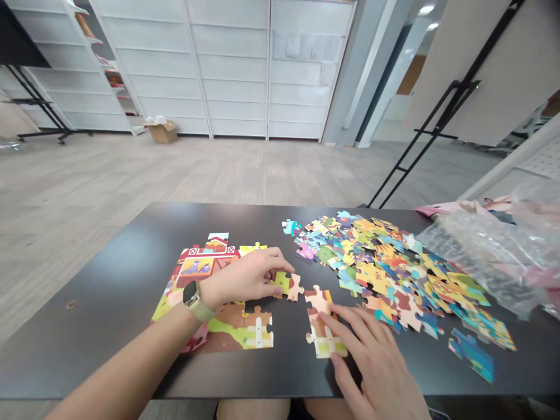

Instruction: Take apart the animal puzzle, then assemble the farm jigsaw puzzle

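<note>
My left hand [245,277], with a watch [192,296] on its wrist, reaches over the partly joined jigsaw puzzle [238,332] of a red barn. Its thumb and fingers close on a green puzzle piece [283,282], which touches a pale pink and brown one [296,288]. To the right, my right hand [371,350] rests with fingers spread and tips on a small joined strip of puzzle pieces [318,315] showing a white fence. A gap of bare table separates that strip from the barn section. The left palm hides part of the barn section.
A large heap of loose puzzle pieces [376,262] spreads over the right side of the dark table [109,326]. One blue piece [475,353] lies near the front right, another [291,227] at the back. Crumpled clear plastic wrapping [485,251] sits at the right edge.
</note>
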Demonstrator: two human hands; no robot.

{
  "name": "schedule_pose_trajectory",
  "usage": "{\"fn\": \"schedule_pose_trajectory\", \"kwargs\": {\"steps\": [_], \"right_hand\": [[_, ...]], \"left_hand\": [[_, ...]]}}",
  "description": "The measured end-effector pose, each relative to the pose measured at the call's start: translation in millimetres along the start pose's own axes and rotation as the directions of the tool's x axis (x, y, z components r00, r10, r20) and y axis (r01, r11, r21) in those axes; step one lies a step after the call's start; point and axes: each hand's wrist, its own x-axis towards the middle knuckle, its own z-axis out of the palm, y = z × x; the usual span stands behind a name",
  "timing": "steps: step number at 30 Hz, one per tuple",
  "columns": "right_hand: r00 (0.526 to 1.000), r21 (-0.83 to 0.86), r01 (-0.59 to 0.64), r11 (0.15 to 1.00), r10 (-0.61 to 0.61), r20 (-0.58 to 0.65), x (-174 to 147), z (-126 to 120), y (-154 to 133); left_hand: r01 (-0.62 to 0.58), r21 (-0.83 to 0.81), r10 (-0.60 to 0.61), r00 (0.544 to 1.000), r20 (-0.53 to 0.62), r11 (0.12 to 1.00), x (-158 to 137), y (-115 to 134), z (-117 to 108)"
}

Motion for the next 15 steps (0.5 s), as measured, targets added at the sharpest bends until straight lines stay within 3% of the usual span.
{"fn": "schedule_pose_trajectory", "kwargs": {"steps": [3, 7, 15], "right_hand": [[1.0, -0.013, 0.015, 1.0, -0.015, -0.017, -1, 3, 2], [0.996, -0.038, 0.045, 0.998, -0.048, -0.071, -2, 9, 6], [0.991, -0.087, 0.081, 0.993, -0.09, -0.103, -5, 14, 13]], "left_hand": [[0.08, -0.167, -0.081, 0.997, -0.004, 0.983, -1, 1, -9], [0.241, -0.299, -0.227, 0.97, 0.083, 0.923, -6, 0, -27], [0.283, -0.164, -0.249, 0.947, 0.201, 0.945, -18, -14, -48]]}}
